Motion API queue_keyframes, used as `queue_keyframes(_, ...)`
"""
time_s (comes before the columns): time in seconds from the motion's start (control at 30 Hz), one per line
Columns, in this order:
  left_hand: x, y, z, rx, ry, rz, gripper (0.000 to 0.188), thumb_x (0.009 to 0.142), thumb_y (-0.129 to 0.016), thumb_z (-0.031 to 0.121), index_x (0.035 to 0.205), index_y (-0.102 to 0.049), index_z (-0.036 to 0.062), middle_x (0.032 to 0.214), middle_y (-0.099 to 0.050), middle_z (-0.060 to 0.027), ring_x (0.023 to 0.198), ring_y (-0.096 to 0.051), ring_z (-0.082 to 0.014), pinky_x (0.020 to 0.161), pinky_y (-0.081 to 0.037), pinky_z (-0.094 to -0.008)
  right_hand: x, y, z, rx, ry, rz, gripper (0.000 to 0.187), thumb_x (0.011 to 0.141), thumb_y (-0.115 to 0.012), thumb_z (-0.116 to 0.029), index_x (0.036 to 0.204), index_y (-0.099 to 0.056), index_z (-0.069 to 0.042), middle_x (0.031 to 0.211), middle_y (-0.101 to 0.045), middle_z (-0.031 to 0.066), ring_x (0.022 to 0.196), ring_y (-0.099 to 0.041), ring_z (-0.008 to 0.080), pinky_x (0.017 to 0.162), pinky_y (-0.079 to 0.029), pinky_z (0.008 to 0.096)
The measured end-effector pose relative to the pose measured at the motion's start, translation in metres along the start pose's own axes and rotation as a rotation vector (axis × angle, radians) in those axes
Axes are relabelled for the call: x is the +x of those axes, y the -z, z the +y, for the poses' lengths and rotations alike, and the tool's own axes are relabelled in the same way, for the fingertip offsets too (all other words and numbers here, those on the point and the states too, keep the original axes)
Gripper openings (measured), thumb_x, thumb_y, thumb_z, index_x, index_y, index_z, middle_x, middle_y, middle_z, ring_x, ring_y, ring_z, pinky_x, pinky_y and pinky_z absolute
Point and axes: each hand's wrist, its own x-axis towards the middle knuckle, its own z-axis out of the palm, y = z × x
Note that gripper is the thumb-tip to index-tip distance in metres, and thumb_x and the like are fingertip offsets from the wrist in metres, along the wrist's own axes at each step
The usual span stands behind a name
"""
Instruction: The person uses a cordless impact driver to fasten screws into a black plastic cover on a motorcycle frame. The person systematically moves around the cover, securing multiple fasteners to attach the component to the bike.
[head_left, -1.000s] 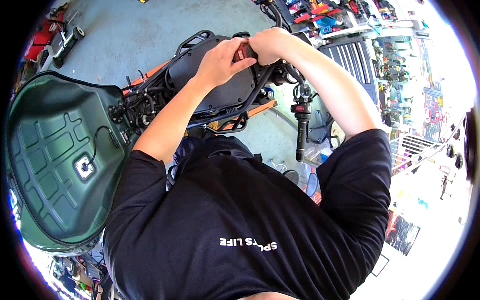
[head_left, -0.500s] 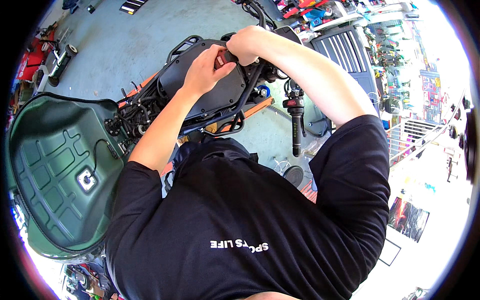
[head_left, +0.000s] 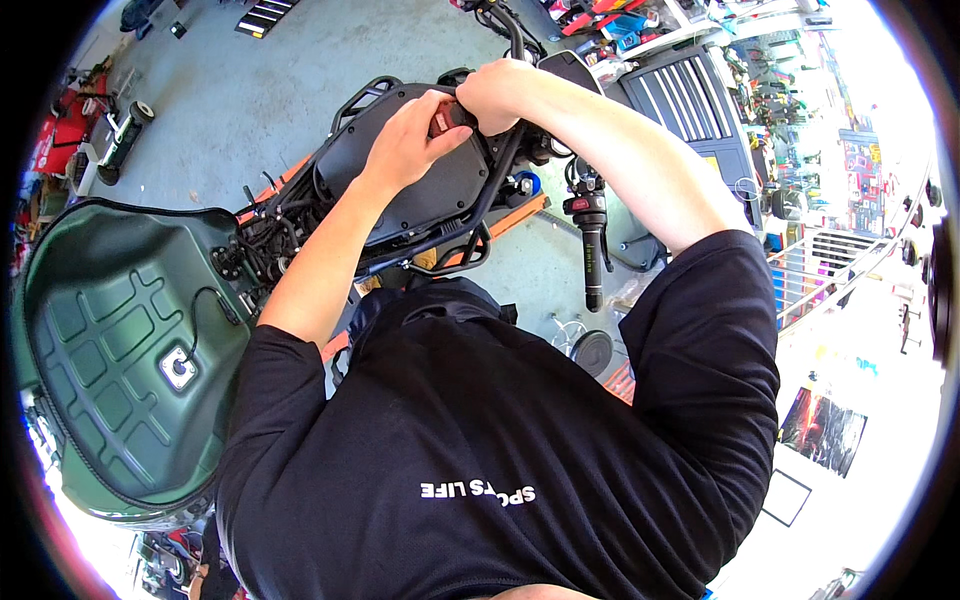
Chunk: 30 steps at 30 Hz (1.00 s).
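Note:
My left hand (head_left: 408,143) is wrapped round a small dark-red and black block-shaped thing (head_left: 445,119), its thumb pressed along the near side. What kind of thing it is does not show clearly. Right beside it, my right hand (head_left: 492,96) is closed in a fist, and whatever it grips is hidden behind its fingers. Both hands are over the upper right end of a flat black panel (head_left: 435,185), edged with screws, on the body of a motorcycle-like vehicle. Black frame tubes run along that panel's near side.
A large green moulded shell (head_left: 110,350) with a cable inside stands open at the left. A handlebar grip (head_left: 592,265) sticks toward me at the right. Beyond it stand a grey drawer cabinet (head_left: 685,100) and a metal rack (head_left: 830,260). Orange beams (head_left: 515,216) lie under the vehicle.
Both hands stay almost where they were, close together over the panel's end. The whole view has shifted slightly.

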Motion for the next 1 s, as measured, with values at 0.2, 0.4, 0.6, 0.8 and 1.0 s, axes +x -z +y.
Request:
queue_keyframes(0.2, 0.013, 0.006, 0.002, 0.014, 0.04, -0.099, 0.053, 0.104, -0.078, 0.052, 0.132, -0.065, 0.0087, 0.112, -0.075, -0.0163, 0.107, -0.072, -0.0396, 0.094, -0.057, -0.0483, 0.003, -0.013, 0.01, 0.058, -0.013, 0.089, 0.03, 0.089, -0.076, -0.019, 0.114, -0.085, -0.004, 0.114, -0.084, 0.0187, 0.112, -0.082, 0.0372, 0.096, -0.066, 0.0486)
queue_keyframes(0.4, 0.017, 0.003, -0.005, 0.011, 0.011, -0.117, 0.051, 0.104, -0.079, 0.052, 0.129, -0.065, 0.0091, 0.103, -0.072, -0.0141, 0.1, -0.071, -0.0355, 0.089, -0.057, -0.0469, -0.001, -0.01, 0.009, 0.116, -0.07, -0.02, 0.037, 0.093, -0.071, -0.018, 0.126, -0.084, -0.006, 0.126, -0.084, 0.0167, 0.122, -0.079, 0.0337, 0.103, -0.063, 0.0471)
queue_keyframes(0.6, 0.017, 0.001, -0.007, -0.006, -0.005, -0.106, 0.052, 0.103, -0.08, 0.052, 0.128, -0.066, 0.0087, 0.099, -0.07, -0.0121, 0.096, -0.07, -0.0329, 0.088, -0.057, -0.0451, 0.002, -0.016, 0.011, 0.112, -0.07, 0.027, 0.037, 0.093, -0.071, -0.017, 0.126, -0.084, -0.006, 0.126, -0.084, 0.0173, 0.122, -0.079, 0.0343, 0.104, -0.063, 0.047)
queue_keyframes(0.8, 0.015, 0.001, -0.006, -0.029, 0.017, -0.123, 0.052, 0.103, -0.081, 0.051, 0.127, -0.066, 0.0075, 0.097, -0.068, -0.0104, 0.092, -0.068, -0.0305, 0.086, -0.057, -0.0437, 0.008, -0.022, 0.012, 0.089, -0.046, 0.028, 0.037, 0.093, -0.07, -0.016, 0.126, -0.084, -0.006, 0.126, -0.084, 0.0175, 0.122, -0.08, 0.0351, 0.104, -0.063, 0.047)
queue_keyframes(1.0, 0.015, 0.002, -0.004, -0.059, 0.059, -0.151, 0.052, 0.103, -0.081, 0.05, 0.127, -0.066, 0.0071, 0.097, -0.068, -0.011, 0.092, -0.068, -0.0303, 0.085, -0.057, -0.0444, 0.009, -0.022, 0.012, 0.081, -0.048, 0.03, 0.036, 0.093, -0.07, -0.016, 0.125, -0.084, -0.006, 0.125, -0.084, 0.0179, 0.121, -0.08, 0.0355, 0.103, -0.064, 0.0469)
